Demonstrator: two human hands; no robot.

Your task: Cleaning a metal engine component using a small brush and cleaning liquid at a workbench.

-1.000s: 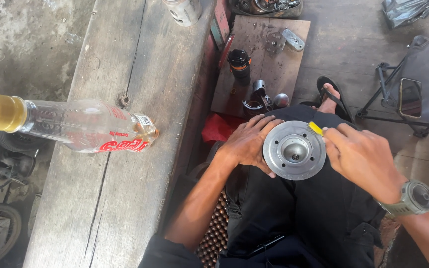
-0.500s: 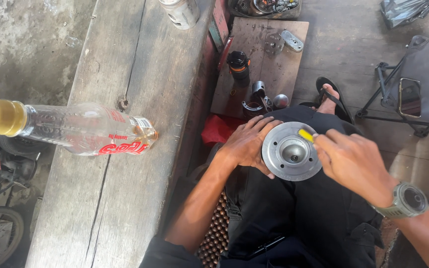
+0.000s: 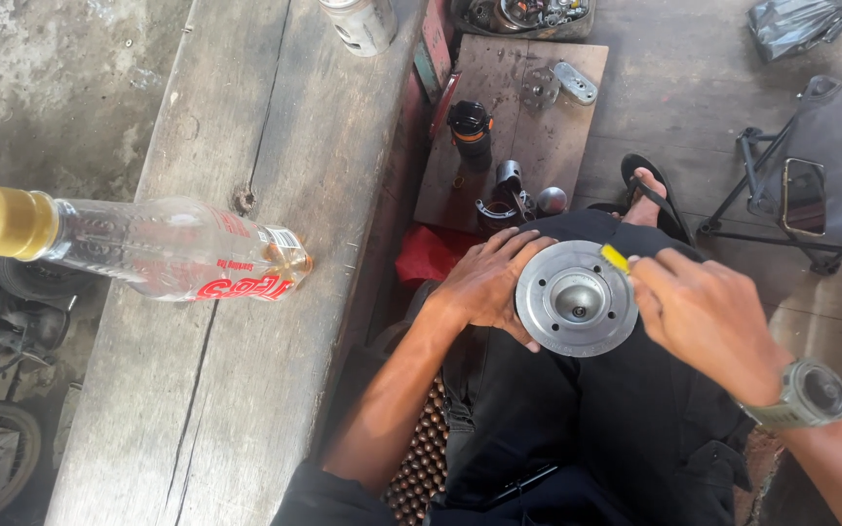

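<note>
round metal part steadied on the lap, tool at its rim

we see the round metal part point(image 3: 577, 298) resting on the lap, its domed centre up. our left hand point(image 3: 484, 282) grasps its left edge, fingers curled under the rim. our right hand point(image 3: 704, 317) is clenched on a yellow-tipped tool point(image 3: 616, 258), whose tip touches the rim just beyond our fingertips. we judge this the scraping or prying step; the next move calls for a firm left grip. far left of the fingers, a clear bottle point(image 3: 138, 248) stands on the wooden bench point(image 3: 246, 390).

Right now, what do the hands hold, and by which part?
Left hand grips the round metal disc by its left rim; right hand pinches a small yellow-tipped tool at the disc's edge.
</note>
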